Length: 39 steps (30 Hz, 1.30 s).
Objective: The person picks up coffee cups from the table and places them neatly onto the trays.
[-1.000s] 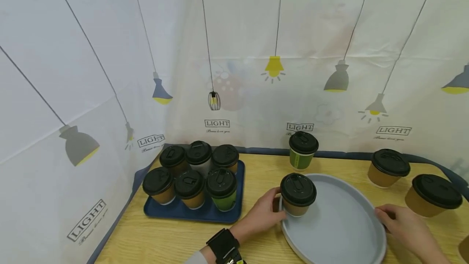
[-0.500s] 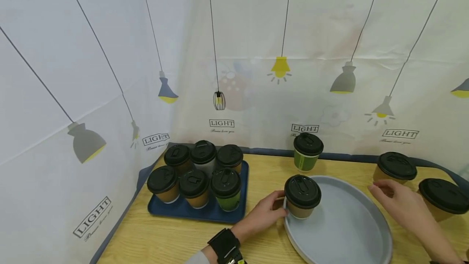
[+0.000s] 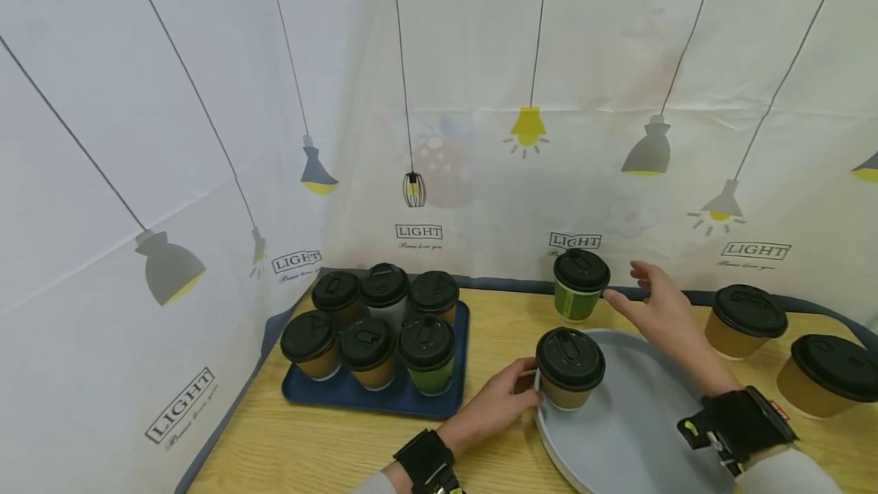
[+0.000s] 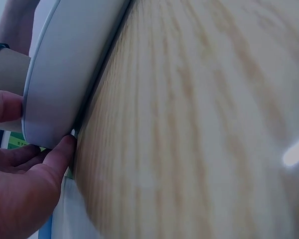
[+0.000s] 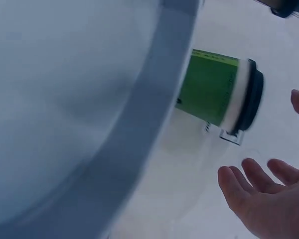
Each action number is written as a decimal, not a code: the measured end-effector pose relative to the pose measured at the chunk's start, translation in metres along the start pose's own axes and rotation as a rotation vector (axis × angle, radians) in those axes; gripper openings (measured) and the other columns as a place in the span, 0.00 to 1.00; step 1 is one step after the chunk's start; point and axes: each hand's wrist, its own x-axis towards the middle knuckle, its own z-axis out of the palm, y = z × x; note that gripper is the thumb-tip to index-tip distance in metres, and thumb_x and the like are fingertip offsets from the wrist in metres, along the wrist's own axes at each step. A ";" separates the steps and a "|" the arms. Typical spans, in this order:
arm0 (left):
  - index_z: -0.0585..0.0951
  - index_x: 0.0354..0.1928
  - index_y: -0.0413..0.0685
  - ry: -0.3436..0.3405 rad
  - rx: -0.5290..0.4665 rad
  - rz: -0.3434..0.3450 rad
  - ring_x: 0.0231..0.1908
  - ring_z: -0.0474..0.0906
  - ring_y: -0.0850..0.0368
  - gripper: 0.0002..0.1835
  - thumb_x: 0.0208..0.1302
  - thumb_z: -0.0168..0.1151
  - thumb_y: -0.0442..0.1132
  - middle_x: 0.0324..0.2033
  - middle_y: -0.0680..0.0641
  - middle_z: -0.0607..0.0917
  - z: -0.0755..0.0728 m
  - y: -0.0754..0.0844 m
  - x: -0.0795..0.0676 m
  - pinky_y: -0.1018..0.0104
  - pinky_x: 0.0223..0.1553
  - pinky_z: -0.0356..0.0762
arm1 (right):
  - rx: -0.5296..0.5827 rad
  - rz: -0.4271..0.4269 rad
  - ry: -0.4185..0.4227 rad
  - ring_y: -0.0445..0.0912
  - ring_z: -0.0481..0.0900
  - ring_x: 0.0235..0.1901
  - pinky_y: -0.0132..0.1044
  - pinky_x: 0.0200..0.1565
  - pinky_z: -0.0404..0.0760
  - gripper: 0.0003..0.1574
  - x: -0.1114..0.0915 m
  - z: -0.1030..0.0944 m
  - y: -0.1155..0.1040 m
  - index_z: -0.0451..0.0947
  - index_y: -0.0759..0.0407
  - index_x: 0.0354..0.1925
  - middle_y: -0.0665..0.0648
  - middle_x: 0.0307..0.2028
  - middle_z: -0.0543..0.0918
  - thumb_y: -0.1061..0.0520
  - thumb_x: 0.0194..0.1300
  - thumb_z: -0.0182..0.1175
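My left hand (image 3: 501,402) holds the near-left rim of a round grey tray (image 3: 634,402), fingers bent over the edge and thumb low on its side, as the left wrist view shows (image 4: 30,184). Just inside that rim, beside the fingers, stands a brown paper cup (image 3: 569,372) with a black lid. Whether a finger touches this cup I cannot tell. My right hand (image 3: 661,315) is spread above the tray's far side, apart from a green cup (image 3: 578,299) with a black lid. That green cup (image 5: 212,89) and the loose fingers of the right hand (image 5: 274,199) also appear in the right wrist view.
On the left, a dark blue rectangular tray (image 3: 370,401) bears several black-lidded cups in two rows. Two brown lidded cups, one farther back (image 3: 741,326) and one nearer (image 3: 823,380), stand to the right. A lamp-printed cloth (image 3: 480,174) hangs behind the wooden table (image 3: 315,448).
My right hand has left the round tray's right rim and moved left and away from me, near the green cup. The left hand keeps its place at the rim. The view has shifted slightly.
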 end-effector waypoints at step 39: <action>0.69 0.75 0.55 0.017 0.017 -0.023 0.70 0.70 0.53 0.32 0.70 0.60 0.42 0.73 0.51 0.71 0.001 0.001 0.000 0.59 0.69 0.69 | 0.026 -0.057 -0.003 0.72 0.68 0.58 0.68 0.53 0.75 0.61 0.044 0.029 -0.012 0.46 0.67 0.80 0.83 0.65 0.58 0.48 0.66 0.71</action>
